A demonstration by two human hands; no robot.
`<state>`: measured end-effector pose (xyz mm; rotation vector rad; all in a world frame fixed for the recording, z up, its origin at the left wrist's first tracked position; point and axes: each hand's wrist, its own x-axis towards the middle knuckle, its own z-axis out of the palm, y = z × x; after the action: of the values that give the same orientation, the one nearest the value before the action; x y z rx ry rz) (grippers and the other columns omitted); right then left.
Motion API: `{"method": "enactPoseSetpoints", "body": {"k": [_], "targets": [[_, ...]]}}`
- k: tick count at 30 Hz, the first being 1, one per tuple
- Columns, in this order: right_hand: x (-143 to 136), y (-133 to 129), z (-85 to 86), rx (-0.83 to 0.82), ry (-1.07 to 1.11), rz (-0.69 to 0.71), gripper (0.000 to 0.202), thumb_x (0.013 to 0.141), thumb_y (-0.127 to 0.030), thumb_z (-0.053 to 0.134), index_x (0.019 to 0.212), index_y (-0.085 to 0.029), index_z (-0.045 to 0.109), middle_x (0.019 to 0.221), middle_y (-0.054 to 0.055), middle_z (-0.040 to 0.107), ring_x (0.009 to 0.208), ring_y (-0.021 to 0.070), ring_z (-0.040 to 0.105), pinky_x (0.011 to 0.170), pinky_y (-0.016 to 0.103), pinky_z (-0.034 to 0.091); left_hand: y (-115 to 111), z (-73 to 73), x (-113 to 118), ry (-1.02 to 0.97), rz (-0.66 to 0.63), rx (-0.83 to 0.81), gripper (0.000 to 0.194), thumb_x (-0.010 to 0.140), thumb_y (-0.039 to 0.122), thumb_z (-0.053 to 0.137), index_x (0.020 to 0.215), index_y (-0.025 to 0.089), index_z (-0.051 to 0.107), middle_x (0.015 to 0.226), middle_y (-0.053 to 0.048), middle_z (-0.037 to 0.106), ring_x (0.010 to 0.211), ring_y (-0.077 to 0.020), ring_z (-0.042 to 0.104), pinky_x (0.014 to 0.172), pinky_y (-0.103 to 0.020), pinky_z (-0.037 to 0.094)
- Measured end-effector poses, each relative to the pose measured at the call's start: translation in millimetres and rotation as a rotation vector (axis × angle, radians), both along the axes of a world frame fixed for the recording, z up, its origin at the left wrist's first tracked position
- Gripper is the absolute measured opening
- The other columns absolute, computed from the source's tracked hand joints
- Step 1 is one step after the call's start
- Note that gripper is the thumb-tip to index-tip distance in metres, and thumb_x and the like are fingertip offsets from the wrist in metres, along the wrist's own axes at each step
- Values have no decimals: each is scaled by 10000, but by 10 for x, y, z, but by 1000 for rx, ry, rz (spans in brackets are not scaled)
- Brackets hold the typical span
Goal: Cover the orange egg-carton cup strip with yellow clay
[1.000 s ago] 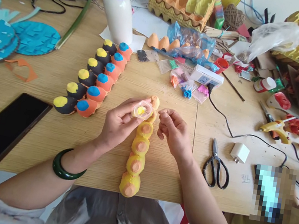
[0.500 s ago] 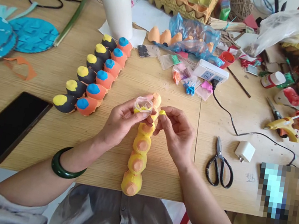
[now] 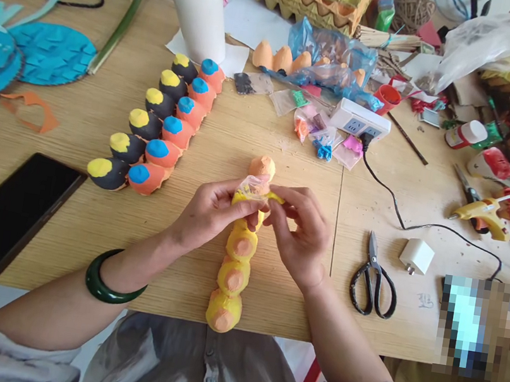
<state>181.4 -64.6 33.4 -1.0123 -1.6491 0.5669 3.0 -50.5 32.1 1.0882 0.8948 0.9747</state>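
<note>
My left hand (image 3: 211, 213) grips a small clear plastic bag (image 3: 252, 185) with yellow clay inside. At the bag's right side, my right hand (image 3: 302, 236) pinches a bit of yellow clay (image 3: 275, 198) between thumb and forefinger. Both hands hover over a strip of egg-carton cups (image 3: 236, 277), partly hiding its upper part. The nearer cups are coated yellow around bare orange tips, while the farthest cup looks plain orange. To the left lies a double row of black and orange egg-carton cups (image 3: 165, 151), capped in yellow and blue.
A black phone (image 3: 9, 215) lies at left. Black-handled scissors (image 3: 373, 279), a white charger (image 3: 416, 256) and a glue gun (image 3: 484, 215) are on the right. Behind are a power strip (image 3: 360, 120) with a trailing cord, clay packets (image 3: 323, 147) and a white bottle (image 3: 195, 13).
My right hand has moved left against the bag, and the yellow clay now stretches out between fingers and bag. The bag has tilted and crumpled in my left hand.
</note>
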Motion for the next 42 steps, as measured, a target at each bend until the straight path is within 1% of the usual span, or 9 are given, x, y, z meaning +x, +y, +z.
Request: {"method": "enactPoseSetpoints", "body": {"k": [3, 7, 15, 21, 25, 30, 34, 38, 42], "targets": [[3, 0, -3, 26, 128, -43, 242, 1057, -189, 605, 1249, -294, 708, 1026, 31, 680, 781, 127, 713, 613, 257, 656, -1, 1, 3, 5, 0, -24, 228, 921, 388, 800, 984, 171, 836, 789, -44, 745, 732, -169, 687, 723, -314, 575], [7, 21, -3, 63, 28, 79, 283, 1018, -142, 659, 1234, -312, 727, 992, 15, 690, 745, 118, 688, 652, 268, 658, -11, -4, -2, -26, -16, -47, 285, 900, 381, 814, 1125, 205, 830, 806, -28, 751, 729, -177, 689, 743, -344, 594], [17, 42, -12, 85, 17, 36, 195, 1036, -174, 637, 1195, -254, 717, 960, 15, 689, 727, 104, 689, 599, 222, 643, -13, 5, -8, -79, -34, -60, 319, 925, 324, 798, 1223, 210, 808, 824, -26, 758, 753, -168, 698, 763, -321, 593], [27, 39, -41, 48, 127, -73, 212, 1067, -201, 586, 1232, -264, 702, 1042, 27, 677, 707, 90, 689, 563, 216, 633, 3, -22, -10, -84, -8, -60, 203, 925, 330, 794, 1021, 156, 835, 821, -48, 758, 724, -155, 686, 728, -295, 586], [16, 45, -42, 86, -31, 91, 198, 1042, -178, 623, 1201, -253, 714, 975, 15, 702, 732, 104, 698, 630, 233, 657, 5, -27, -13, -87, -19, -59, 283, 912, 347, 801, 1147, 191, 823, 899, -47, 781, 779, -173, 710, 719, -298, 596], [19, 46, -22, 54, 161, -47, 248, 1054, -158, 592, 1231, -279, 718, 1027, 20, 672, 706, 94, 684, 570, 226, 624, 9, -7, -7, -32, -14, -51, 223, 913, 378, 792, 961, 165, 834, 807, -52, 762, 733, -172, 699, 734, -313, 592], [25, 53, -8, 90, -20, 154, 254, 1023, -131, 647, 1228, -263, 717, 976, 7, 686, 705, 90, 663, 626, 233, 624, 4, 3, -20, 9, -18, -23, 303, 906, 408, 792, 1111, 186, 814, 847, -46, 780, 755, -194, 724, 754, -339, 623], [23, 49, 5, 115, 81, -31, 276, 1039, -121, 601, 1236, -276, 719, 1009, 21, 682, 725, 105, 666, 608, 246, 621, -9, 43, -21, 79, -19, 7, 271, 924, 427, 777, 974, 162, 809, 826, -57, 769, 766, -193, 723, 742, -324, 620], [13, 48, 8, 141, -32, 120, 246, 1025, -140, 641, 1209, -279, 727, 982, 19, 693, 712, 100, 676, 619, 228, 629, -15, 81, -3, 112, 7, 58, 382, 879, 421, 818, 1152, 154, 803, 844, -39, 781, 752, -185, 736, 742, -311, 626]]}}
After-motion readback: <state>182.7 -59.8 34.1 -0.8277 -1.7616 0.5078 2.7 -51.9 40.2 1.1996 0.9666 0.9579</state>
